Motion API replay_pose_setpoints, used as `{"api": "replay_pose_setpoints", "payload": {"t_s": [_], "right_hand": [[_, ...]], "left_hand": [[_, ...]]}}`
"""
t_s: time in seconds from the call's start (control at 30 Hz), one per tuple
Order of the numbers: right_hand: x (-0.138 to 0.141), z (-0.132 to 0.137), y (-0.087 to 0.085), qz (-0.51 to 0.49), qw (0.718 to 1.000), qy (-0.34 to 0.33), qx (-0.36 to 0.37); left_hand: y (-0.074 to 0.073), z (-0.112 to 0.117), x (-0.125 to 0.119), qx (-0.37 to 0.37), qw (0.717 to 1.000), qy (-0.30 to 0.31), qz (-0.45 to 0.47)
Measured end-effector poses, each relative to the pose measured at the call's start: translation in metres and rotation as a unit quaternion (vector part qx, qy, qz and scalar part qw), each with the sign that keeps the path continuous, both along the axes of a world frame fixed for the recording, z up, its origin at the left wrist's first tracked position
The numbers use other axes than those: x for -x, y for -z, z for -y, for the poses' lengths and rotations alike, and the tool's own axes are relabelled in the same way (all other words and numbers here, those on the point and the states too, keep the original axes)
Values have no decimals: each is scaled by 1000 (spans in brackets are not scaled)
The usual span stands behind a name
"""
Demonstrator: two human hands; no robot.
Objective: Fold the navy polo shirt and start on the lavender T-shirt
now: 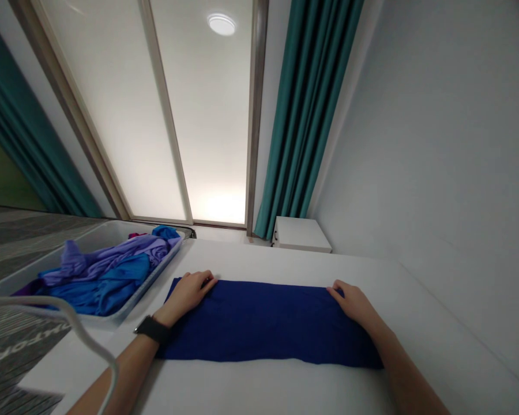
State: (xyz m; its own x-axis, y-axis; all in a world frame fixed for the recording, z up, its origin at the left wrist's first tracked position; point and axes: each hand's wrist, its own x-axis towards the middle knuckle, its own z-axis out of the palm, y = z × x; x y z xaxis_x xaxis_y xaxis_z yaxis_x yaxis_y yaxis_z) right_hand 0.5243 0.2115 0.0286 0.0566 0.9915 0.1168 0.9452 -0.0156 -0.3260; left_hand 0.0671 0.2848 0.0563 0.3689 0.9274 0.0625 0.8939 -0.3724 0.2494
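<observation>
A dark blue folded cloth [270,323] lies flat on the white table [259,383] as a long strip running from left to right. At its far left corner, my left hand [194,289] is closed with thumb and fingers on the far edge; a black watch is on that wrist. My right hand [351,301] pinches the same far edge near the right corner, its forearm passing over the cloth's right end. Whether the cloth is a garment cannot be made out.
Left of the table, a whitish plastic bin [132,314] holds crumpled purple and blue clothes [112,271]. A white cable [84,334] crosses the lower left. A small white cabinet [303,233] stands beyond the table, near a teal curtain [305,115]. A wall [450,161] borders the right.
</observation>
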Motion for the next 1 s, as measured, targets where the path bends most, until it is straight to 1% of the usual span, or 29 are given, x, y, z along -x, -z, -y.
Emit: {"api": "replay_pose_setpoints", "payload": {"t_s": [0.17,0.27,0.33,0.47,0.57,0.63,0.77,0.87,1.0], "right_hand": [[-6,-2,3,15,1000,9,7],[-6,-4,3,35,999,34,7],[-6,-5,3,38,998,43,10],[-9,-4,1,4,999,32,-3],[-15,0,-2,-28,999,25,-25],[-19,2,-3,-25,999,19,-24],[-23,2,0,21,1000,12,7],[-25,1,3,57,998,13,27],[-29,4,5,58,997,24,41]], "left_hand": [[2,-2,5,-21,1000,-5,-12],[4,-4,11,-10,1000,-12,-11],[4,-5,15,4,1000,-15,12],[-1,-5,20,24,998,-5,60],[-7,-4,24,16,998,-19,57],[-8,-4,27,10,998,-28,46],[0,-8,32,-3,999,-30,20],[6,-14,30,-13,999,-29,-4],[6,-22,23,-22,999,-20,-11]]}}
